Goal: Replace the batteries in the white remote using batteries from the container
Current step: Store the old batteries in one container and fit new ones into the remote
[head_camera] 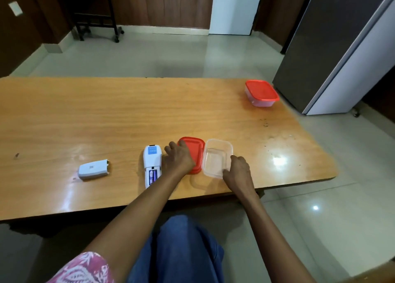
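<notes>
STEP: closing up, likely | left hand point(178, 157) grips flat red plastic lid point(195, 150) | right hand point(238, 169) holds clear plastic container point(218, 142) alongside | NEXT: seat lid squarely on container

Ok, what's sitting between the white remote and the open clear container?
The head view shows a red lid lying flat between them, with the left hand curled over its left side.
</notes>
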